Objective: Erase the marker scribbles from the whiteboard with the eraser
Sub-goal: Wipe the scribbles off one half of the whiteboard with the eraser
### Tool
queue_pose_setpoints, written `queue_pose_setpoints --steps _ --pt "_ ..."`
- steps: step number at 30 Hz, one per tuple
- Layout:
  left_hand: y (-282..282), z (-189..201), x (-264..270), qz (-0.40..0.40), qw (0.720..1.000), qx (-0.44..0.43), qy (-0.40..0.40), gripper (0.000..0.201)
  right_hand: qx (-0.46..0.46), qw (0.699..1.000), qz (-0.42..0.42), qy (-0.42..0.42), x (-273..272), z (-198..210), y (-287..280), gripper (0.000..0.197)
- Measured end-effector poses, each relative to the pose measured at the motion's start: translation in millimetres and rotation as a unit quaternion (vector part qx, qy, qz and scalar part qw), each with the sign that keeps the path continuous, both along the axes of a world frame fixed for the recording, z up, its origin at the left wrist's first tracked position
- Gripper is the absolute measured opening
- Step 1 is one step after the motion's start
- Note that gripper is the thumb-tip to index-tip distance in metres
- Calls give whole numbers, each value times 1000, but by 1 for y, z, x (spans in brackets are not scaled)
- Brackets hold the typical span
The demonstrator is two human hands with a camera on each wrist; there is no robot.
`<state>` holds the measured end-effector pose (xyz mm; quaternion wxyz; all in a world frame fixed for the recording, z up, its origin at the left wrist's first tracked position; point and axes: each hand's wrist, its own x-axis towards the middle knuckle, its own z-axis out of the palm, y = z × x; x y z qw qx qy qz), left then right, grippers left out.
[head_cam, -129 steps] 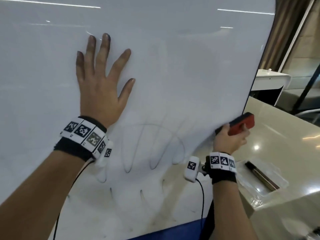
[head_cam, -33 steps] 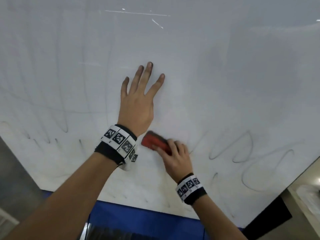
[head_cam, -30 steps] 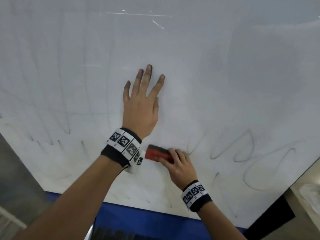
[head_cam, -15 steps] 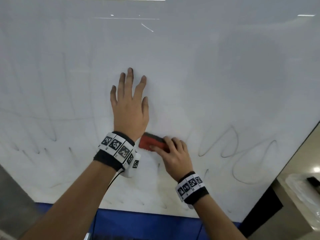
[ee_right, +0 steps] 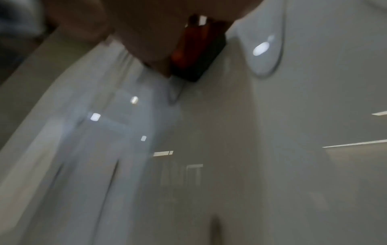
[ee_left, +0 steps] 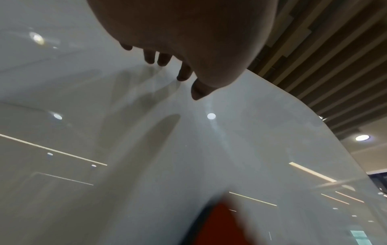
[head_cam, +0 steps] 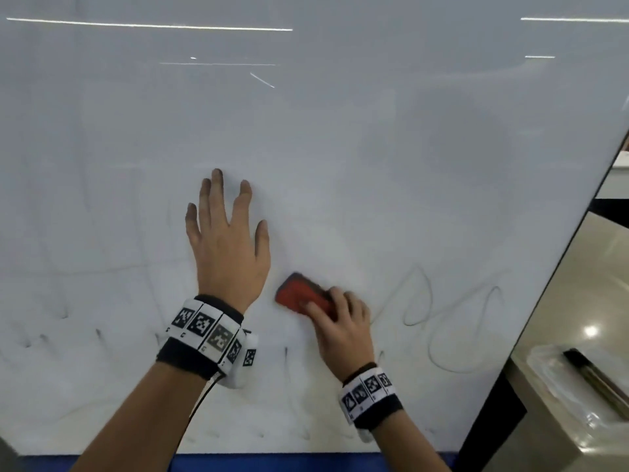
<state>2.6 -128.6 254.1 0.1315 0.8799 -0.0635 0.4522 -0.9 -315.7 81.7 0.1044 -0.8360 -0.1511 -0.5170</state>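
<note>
A big whiteboard [head_cam: 340, 131] fills the head view. My left hand [head_cam: 226, 240] lies flat on it with the fingers spread and straight, seen from behind in the left wrist view as the left hand [ee_left: 167, 63]. Just to its right my right hand [head_cam: 340, 321] grips a red eraser [head_cam: 299, 296] with a dark felt face and presses it to the board. The right wrist view shows that eraser [ee_right: 196, 49] against the surface. Looping marker scribbles [head_cam: 452, 321] run to the right of the eraser, and short faint strokes [head_cam: 98, 335] sit low on the left.
A beige table [head_cam: 585, 294] stands past the board's right edge. On it lies a clear plastic tray [head_cam: 551, 379] with a dark marker [head_cam: 592, 373] inside. A blue strip [head_cam: 272, 463] runs under the board's bottom edge.
Over the last second the eraser has moved a little right, away from my left wrist. My left hand stays flat on the board. The view has shifted, bringing the table and tray back in.
</note>
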Motion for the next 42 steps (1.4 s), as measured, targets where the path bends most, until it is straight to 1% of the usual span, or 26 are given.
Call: queue_pose_setpoints --steps 2,4,6,8,10,11,12,14,16,17,18,19,21,24,26,27,28,30,32,33,35,36,37,40,41,42 --pt "-5 2 -5 -12 999 43 -16 51 -101 994 37 32 -3 -8 -17 55" --pt "-10 2 -6 -27 995 93 -27 53 -72 997 39 -9 0 24 -51 51" --pt "-14 -1 -4 -41 993 113 -18 58 73 995 -2 -66 1 66 -98 46" --pt "-17 -5 -1 -44 993 108 -1 61 267 955 -38 -124 2 101 -137 49" --pt "-22 -7 1 -43 995 90 5 59 379 911 -65 -148 6 99 -128 53" --pt "-24 -7 2 -43 996 79 4 58 373 915 -66 -135 9 84 -108 52" --pt "-28 -8 1 -42 997 70 4 57 323 939 -53 -107 8 61 -84 50" --pt "-31 -7 0 -35 997 66 4 56 114 993 -7 -29 1 6 -38 50" --pt "-30 -8 0 -29 997 73 2 57 -85 995 44 41 -9 -33 -23 56" --pt "-28 -9 0 -27 996 81 1 58 -128 989 59 48 -10 -35 -29 59" --pt "-25 -10 1 -24 996 90 -2 59 -128 989 64 40 -9 -24 -40 60" --pt "-23 -10 2 -23 995 98 -6 59 -94 994 56 14 -7 -7 -56 59" --pt "-21 -11 3 -27 995 99 -8 60 47 998 4 -47 -5 34 -97 50" --pt "-30 -14 3 -39 997 62 0 61 278 951 -59 -119 -5 87 -147 48" --pt "-40 -17 3 -40 999 28 10 64 363 919 -77 -129 1 82 -131 50" --pt "-44 -18 2 -38 999 16 15 65 358 924 -67 -113 2 68 -112 49" --pt "-48 -20 1 -35 999 10 19 67 310 946 -46 -86 2 49 -91 47" --pt "-49 -20 0 -25 999 17 21 69 94 995 7 -22 -1 2 -64 47" --pt "-44 -21 0 -12 999 41 17 70 -98 994 38 12 -4 -17 -79 47" --pt "-40 -21 1 -6 998 56 14 70 -114 993 38 2 -3 -9 -96 46" --pt "-33 -22 2 -3 997 75 11 69 8 999 16 -30 -4 13 -130 47" --pt "-31 -22 2 -4 997 77 11 69 116 992 -12 -51 -5 21 -148 48" --pt "-30 -23 2 -4 997 75 10 70 227 970 -44 -76 -5 29 -166 51" --pt "-40 -23 -1 4 998 61 14 77 504 849 -98 -128 -6 47 -191 61" --pt "-47 -23 -2 4 999 49 17 80 565 808 -109 -127 -4 54 -184 62" --pt "-55 -23 -2 2 999 30 22 82 594 787 -114 -122 -2 61 -169 63"
